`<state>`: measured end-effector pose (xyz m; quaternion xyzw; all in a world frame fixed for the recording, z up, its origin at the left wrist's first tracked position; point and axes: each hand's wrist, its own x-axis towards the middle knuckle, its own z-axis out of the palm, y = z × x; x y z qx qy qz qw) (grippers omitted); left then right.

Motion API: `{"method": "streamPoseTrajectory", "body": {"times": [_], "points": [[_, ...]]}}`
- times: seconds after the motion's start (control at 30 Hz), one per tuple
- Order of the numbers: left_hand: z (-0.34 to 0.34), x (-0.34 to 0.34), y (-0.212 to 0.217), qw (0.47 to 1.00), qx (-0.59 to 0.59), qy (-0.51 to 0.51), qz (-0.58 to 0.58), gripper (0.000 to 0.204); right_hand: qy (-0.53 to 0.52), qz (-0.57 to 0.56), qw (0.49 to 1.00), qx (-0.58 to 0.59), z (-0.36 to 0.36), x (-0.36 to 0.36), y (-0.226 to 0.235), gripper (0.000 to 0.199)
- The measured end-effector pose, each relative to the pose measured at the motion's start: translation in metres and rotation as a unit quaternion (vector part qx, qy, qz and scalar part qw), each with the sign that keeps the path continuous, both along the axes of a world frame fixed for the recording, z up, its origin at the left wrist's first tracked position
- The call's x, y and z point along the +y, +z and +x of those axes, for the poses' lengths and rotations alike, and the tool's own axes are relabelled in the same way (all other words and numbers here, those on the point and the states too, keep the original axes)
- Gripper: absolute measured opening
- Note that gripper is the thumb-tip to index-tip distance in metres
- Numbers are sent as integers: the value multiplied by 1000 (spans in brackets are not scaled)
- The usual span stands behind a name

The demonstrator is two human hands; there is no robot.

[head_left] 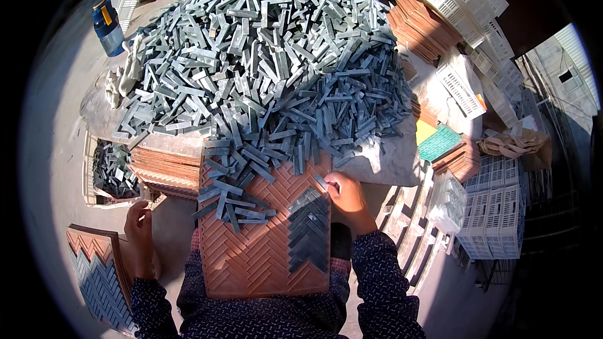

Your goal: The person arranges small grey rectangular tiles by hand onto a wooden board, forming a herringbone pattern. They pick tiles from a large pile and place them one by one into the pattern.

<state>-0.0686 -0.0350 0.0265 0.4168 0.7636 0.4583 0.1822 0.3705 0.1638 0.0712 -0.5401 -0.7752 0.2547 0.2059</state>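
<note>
A terracotta-coloured mould tray with herringbone slots lies over my lap. Dark grey stone strips fill a band of slots along its right side. At the top of that band my right hand pinches a small grey stone strip between thumb and fingers, at the tray's right edge. My left hand is held off the tray's left side, its fingers loosely bent and nothing visible in them. Loose grey strips are scattered over the tray's upper left, spilling from a big heap.
Stacked terracotta trays stand left of the heap, near a crate of dark pieces. A filled tray lies lower left. White plastic crates stand right. A blue bottle and pale gloves sit upper left.
</note>
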Motion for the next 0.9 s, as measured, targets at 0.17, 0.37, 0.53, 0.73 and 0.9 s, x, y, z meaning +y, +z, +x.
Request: {"method": "streamPoseTrajectory", "body": {"times": [0.17, 0.37, 0.53, 0.73, 0.9], "points": [[17, 6, 5, 999, -39, 2, -18, 20, 27, 108, 993, 26, -11, -13, -4, 11], [47, 24, 27, 996, -57, -70, 26, 18, -6, 72, 996, 51, -11, -18, -5, 18], [80, 35, 49, 991, -60, -110, 36, 16, -46, 19, 996, 80, -14, -21, -7, 17], [138, 49, 67, 969, -71, -229, 52, 13, -82, -59, 990, 97, -16, -10, -14, 17], [197, 93, 75, 925, -67, -367, 68, 10, -45, -44, 996, 59, -27, 9, -4, 19]]}}
